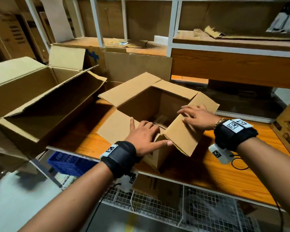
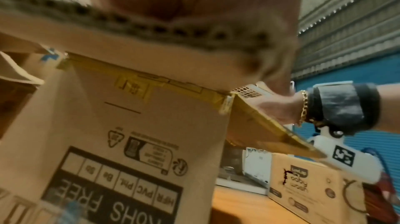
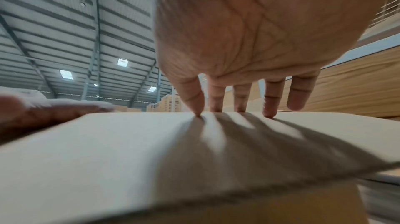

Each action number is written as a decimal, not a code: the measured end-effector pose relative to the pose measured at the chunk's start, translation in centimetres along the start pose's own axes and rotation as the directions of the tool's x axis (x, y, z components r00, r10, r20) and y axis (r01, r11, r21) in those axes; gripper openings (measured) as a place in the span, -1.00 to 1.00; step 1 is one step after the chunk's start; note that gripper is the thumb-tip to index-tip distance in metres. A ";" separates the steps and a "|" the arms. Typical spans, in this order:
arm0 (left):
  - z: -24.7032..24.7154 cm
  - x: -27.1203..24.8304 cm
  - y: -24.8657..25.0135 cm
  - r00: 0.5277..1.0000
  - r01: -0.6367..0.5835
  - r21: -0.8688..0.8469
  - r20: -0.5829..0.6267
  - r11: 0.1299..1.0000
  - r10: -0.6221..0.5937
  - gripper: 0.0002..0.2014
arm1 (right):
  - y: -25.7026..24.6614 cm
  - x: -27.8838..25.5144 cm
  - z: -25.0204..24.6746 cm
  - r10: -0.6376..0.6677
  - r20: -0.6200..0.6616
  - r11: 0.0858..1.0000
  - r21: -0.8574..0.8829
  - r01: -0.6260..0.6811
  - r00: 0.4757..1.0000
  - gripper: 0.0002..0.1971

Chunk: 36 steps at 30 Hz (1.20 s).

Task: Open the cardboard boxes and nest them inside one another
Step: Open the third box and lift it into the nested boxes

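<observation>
Dim warm shelf light, edges bowed; wrist views blurred, finger shadows suggesting perhaps overhead light.

The cardboard box (image 2: 134,142) wall reads, upside down, "ROHS FREE", "PVC".

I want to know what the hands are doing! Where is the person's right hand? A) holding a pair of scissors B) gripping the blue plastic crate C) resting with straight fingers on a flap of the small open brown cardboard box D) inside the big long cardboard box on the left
C: the right hand lies with spread, straight fingers on the near right flap of the small open brown cardboard box.
</observation>
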State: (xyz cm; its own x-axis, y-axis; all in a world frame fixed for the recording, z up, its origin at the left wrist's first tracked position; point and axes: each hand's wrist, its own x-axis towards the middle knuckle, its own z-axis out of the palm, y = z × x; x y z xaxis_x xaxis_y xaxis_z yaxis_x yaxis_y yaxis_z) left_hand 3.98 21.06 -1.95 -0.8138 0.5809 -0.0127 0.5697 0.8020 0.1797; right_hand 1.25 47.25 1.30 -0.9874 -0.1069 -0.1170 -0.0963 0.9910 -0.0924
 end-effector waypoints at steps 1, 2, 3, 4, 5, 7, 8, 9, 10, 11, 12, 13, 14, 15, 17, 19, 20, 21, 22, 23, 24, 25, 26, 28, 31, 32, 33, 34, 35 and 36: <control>-0.2 0.1 -0.6 1.000 -0.003 -0.024 -0.003 1.000 0.003 -0.15 | 0.4 0.1 -0.2 0.025 -0.004 1.000 -0.014 -0.025 1.000 -0.53; -0.4 0.0 -1.4 1.000 0.004 -0.039 -0.003 0.999 -0.004 -0.19 | 0.7 0.1 -0.4 0.039 -0.012 0.999 -0.019 -0.040 0.999 -0.48; -0.7 0.0 -2.3 1.000 0.016 -0.044 0.001 0.999 -0.016 -0.20 | 0.7 0.0 -0.5 0.046 -0.024 0.999 -0.024 -0.046 0.999 -0.44; -1.0 -0.1 -3.4 1.000 0.028 -0.035 0.007 0.999 -0.027 -0.15 | 0.7 -0.2 -0.6 0.044 -0.042 0.999 -0.031 -0.045 0.998 -0.41; -1.3 -0.3 -4.7 0.999 0.040 -0.019 0.013 0.999 -0.040 -0.06 | 0.6 -0.4 -0.5 0.040 -0.057 0.998 -0.037 -0.042 0.998 -0.40; -2.1 -0.7 -7.0 0.997 0.076 0.017 0.029 0.997 -0.077 0.10 | 0.3 -1.0 0.0 0.024 -0.089 0.998 -0.049 -0.028 0.996 -0.38; -2.8 -0.9 -7.7 0.992 0.106 0.041 0.063 0.994 -0.108 0.15 | 0.2 -1.3 0.4 0.005 -0.113 0.997 -0.075 -0.013 0.994 -0.38; -3.6 -1.0 -7.9 0.982 0.144 0.067 0.117 0.987 -0.151 0.16 | -0.1 -1.6 0.9 -0.019 -0.146 0.993 -0.116 0.002 0.989 -0.38; -4.5 -1.1 -7.7 0.965 0.187 0.095 0.169 0.978 -0.201 0.13 | -0.5 -1.8 1.4 -0.045 -0.186 0.986 -0.164 0.014 0.982 -0.37; -5.0 -0.9 -7.1 0.948 0.224 0.119 0.205 0.967 -0.245 0.07 | -1.0 -2.0 1.8 -0.069 -0.221 0.978 -0.205 0.023 0.973 -0.37; -5.4 -0.5 -6.2 0.938 0.242 0.141 0.218 0.960 -0.268 0.00 | -1.6 -2.0 1.9 -0.090 -0.247 0.973 -0.229 0.032 0.965 -0.38; -5.5 0.0 -5.1 0.936 0.241 0.160 0.223 0.957 -0.273 -0.07 | -2.2 -2.1 1.9 -0.106 -0.262 0.971 -0.235 0.043 0.959 -0.39; -5.2 0.4 -3.8 0.939 0.231 0.170 0.219 0.958 -0.266 -0.14 | -2.7 -2.1 1.8 -0.119 -0.267 0.972 -0.230 0.057 0.956 -0.40; -4.6 0.9 -2.5 0.945 0.222 0.167 0.205 0.961 -0.254 -0.19 | -3.1 -2.0 1.7 -0.128 -0.268 0.972 -0.225 0.067 0.955 -0.40; -2.7 1.7 -0.1 0.959 0.230 0.130 0.139 0.964 -0.248 -0.27 | -3.6 -1.9 1.6 -0.141 -0.259 0.972 -0.221 0.084 0.956 -0.40; -0.8 1.9 1.5 0.967 0.253 0.121 -0.004 0.960 -0.254 -0.27 | -3.8 -1.7 1.9 -0.140 -0.217 0.974 -0.206 0.095 0.966 -0.38; -0.2 1.9 1.8 0.964 0.260 0.145 -0.097 0.954 -0.248 -0.27 | -3.8 -1.5 2.0 -0.133 -0.188 0.975 -0.200 0.095 0.973 -0.36; 0.5 1.8 1.9 0.954 0.270 0.167 -0.177 0.948 -0.241 -0.29 | -3.7 -1.3 2.1 -0.124 -0.157 0.975 -0.205 0.091 0.980 -0.33; 0.9 1.8 1.7 0.942 0.280 0.179 -0.239 0.943 -0.235 -0.31 | -3.7 -1.0 2.1 -0.119 -0.136 0.971 -0.224 0.087 0.984 -0.29; 1.3 1.8 1.5 0.931 0.287 0.182 -0.282 0.940 -0.230 -0.34 | -3.6 -0.9 2.0 -0.122 -0.132 0.961 -0.262 0.084 0.984 -0.27; 1.6 1.8 1.2 0.924 0.292 0.183 -0.308 0.939 -0.227 -0.36 | -3.4 -0.8 1.8 -0.134 -0.150 0.948 -0.308 0.083 0.980 -0.26; 1.7 1.8 0.9 0.920 0.292 0.180 -0.322 0.939 -0.224 -0.38 | -3.2 -0.8 1.4 -0.149 -0.193 0.932 -0.354 0.073 0.970 -0.26; 1.8 1.9 0.7 0.919 0.293 0.176 -0.324 0.940 -0.226 -0.40 | -2.8 -0.9 0.8 -0.157 -0.250 0.921 -0.387 0.050 0.955 -0.27; 1.9 2.0 0.4 0.916 0.297 0.173 -0.328 0.939 -0.229 -0.42 | -1.3 -1.1 -0.4 -0.139 -0.358 0.906 -0.422 -0.027 0.923 -0.27; 2.3 2.2 0.4 0.912 0.294 0.190 -0.350 0.937 -0.216 -0.42 | 2.1 -1.3 -1.4 0.007 -0.370 0.875 -0.448 -0.185 0.929 -0.22; 2.4 2.2 0.3 0.909 0.295 0.194 -0.358 0.936 -0.212 -0.42 | 3.2 -1.3 -1.3 0.073 -0.346 0.868 -0.439 -0.230 0.935 -0.18; 2.5 2.2 0.3 0.908 0.294 0.195 -0.363 0.936 -0.210 -0.42 | 4.1 -1.3 -1.0 0.130 -0.320 0.865 -0.426 -0.266 0.938 -0.14; 2.5 2.3 0.2 0.908 0.293 0.195 -0.363 0.936 -0.209 -0.42 | 4.9 -1.4 -0.6 0.176 -0.303 0.866 -0.405 -0.294 0.937 -0.09; 2.5 2.3 0.2 0.909 0.293 0.195 -0.360 0.936 -0.210 -0.42 | 5.4 -1.3 -0.1 0.214 -0.289 0.870 -0.378 -0.316 0.933 -0.06; 2.5 2.4 0.1 0.911 0.293 0.196 -0.355 0.936 -0.211 -0.41 | 5.8 -1.2 0.2 0.246 -0.274 0.877 -0.346 -0.334 0.930 -0.03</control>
State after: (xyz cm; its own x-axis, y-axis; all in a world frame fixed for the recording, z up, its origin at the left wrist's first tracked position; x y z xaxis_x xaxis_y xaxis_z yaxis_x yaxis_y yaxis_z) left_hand 2.36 22.87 -4.39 -0.9022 0.3104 0.2996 0.3168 0.9481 -0.0280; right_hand 1.89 53.14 0.67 -0.9762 0.1660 0.1398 0.2016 0.9323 0.3003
